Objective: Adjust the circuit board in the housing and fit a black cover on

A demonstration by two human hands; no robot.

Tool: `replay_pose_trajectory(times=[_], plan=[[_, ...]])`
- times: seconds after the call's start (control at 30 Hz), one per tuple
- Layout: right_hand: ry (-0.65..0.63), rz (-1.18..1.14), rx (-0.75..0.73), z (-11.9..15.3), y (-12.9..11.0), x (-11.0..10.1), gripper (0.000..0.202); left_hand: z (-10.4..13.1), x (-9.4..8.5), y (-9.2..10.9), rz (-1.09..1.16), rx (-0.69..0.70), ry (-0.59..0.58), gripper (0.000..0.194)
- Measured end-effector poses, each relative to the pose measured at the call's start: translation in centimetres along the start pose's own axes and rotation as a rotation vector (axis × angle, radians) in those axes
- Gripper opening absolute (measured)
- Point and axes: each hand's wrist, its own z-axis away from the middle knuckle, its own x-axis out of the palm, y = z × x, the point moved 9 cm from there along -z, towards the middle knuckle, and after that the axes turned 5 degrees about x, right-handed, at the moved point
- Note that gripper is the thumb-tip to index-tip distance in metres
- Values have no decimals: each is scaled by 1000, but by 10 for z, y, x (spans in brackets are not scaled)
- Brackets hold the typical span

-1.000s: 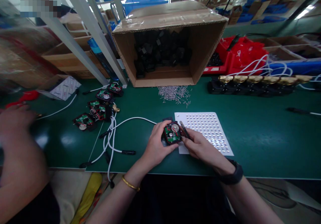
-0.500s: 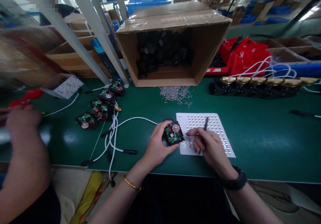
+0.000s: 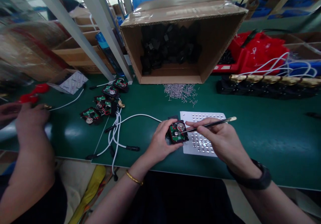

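My left hand [image 3: 160,140] grips a small black housing with an open green circuit board [image 3: 175,137] inside, its fingers around the left side and edges. A round metal part and red wire show on the board, and a white cable runs off from it to the left. In my right hand [image 3: 223,137] is a pair of dark tweezers [image 3: 213,124], pinched and slanting down to the left. Their tip meets the board near a small silver disc [image 3: 176,133]. Under my right hand lies a white sheet [image 3: 187,149] with rows of silver dots, partly covered.
Loose small pins [image 3: 179,92] lie before a cardboard box [image 3: 180,80] of black parts. Opened housings [image 3: 90,115] and white cables [image 3: 116,133] are at left, beside a co-worker's arm [image 3: 35,133]. Black units with brass fittings [image 3: 271,87] line the right, near a red bin [image 3: 260,51].
My right hand has brought the tweezers from over the white sheet to the board, turning them from upright to slanted. My left hand still grips the housing. The whole view has shifted slightly.
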Motion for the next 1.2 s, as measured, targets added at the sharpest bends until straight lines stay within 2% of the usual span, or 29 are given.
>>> replay_pose_trajectory(times=[0.13,0.4,0.73,1.0,1.1,1.2], plan=[[-48,-6,-5,-5,-2,9,16,0,0,-1,4,3,-2,69],[-65,138,-13,-6,-6,13,21,0,-2,-1,-8,17,28,70],[-214,447,-156,-8,-39,33,11,1,-5,3,-74,91,100,68],[-261,493,-158,-17,-45,40,9,1,-7,1,-61,89,133,65],[-217,436,-162,-18,-48,32,10,2,-7,-2,-31,65,143,66],[6,352,-168,-10,-46,4,9,5,-8,-11,56,-9,181,68]])
